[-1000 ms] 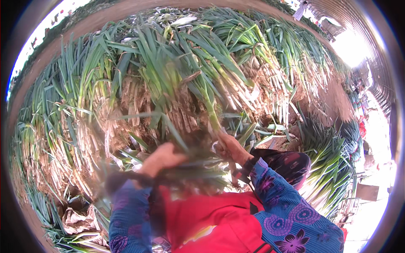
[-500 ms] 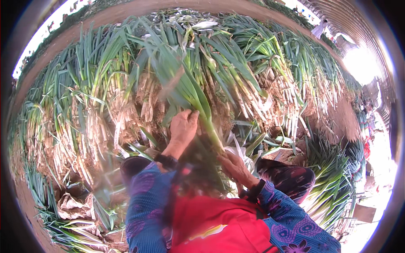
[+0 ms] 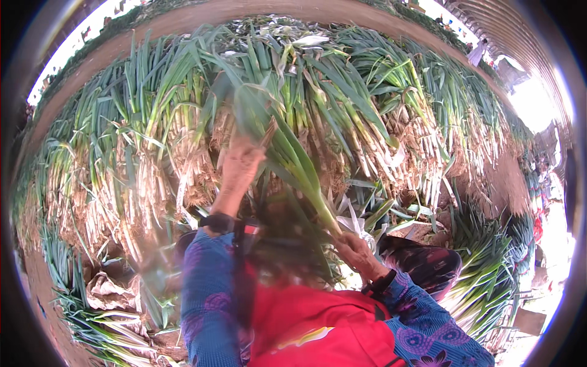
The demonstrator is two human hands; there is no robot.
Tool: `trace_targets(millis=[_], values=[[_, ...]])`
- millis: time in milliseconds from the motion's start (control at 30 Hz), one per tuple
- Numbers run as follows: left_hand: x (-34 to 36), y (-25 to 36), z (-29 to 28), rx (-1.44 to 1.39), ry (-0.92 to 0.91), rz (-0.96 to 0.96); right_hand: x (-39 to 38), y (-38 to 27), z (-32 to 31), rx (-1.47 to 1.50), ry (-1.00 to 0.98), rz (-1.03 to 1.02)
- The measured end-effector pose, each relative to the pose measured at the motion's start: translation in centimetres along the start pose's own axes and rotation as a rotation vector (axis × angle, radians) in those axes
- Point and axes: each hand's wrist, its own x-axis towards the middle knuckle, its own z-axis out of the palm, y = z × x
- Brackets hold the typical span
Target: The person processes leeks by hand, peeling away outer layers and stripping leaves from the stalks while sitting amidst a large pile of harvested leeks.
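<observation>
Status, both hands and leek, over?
Right hand grips leek, lower end. Left hand blurred near its leaves, grip unclear. Leek bundles lined up beyond.

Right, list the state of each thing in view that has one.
Leek: held, slanting, leaves and roughly upper end leftward
Right hand: closed on the leek's lower end
Left hand: blurred, at the leek's leaves; grip unclear
Leek row: bunched, roots attached
Brown sheet: crumpled
Red apron: worn, creased

A leek row (image 3: 348, 104) lies beyond the held leek (image 3: 315, 189). A leek pile (image 3: 483, 263) lies right, a crumpled sheet (image 3: 110, 290) left.
</observation>
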Motion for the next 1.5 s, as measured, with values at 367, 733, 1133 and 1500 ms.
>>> trace_targets(millis=[367, 733, 1133, 1500], values=[[1.1, 2.7, -8.4, -0.085, 0.330, 0.104, 0.3, 2.0, -1.1, 0.061, 0.030, 0.003], [-6.3, -2.5, -26.4, 1.053, -0.609, -0.195, 0.9, 1.2, -1.3, 0.103, 0.012, 0.004], [-3.6, 9.7, -1.0, -0.591, -0.512, -0.360, 1.3, -8.9, 0.2, 0.344, -0.278, -0.109], [-2.9, 6.2, -0.3, -0.888, -0.350, -0.308, 6.3, -10.6, 1.0, 0.512, -0.432, -0.190]])
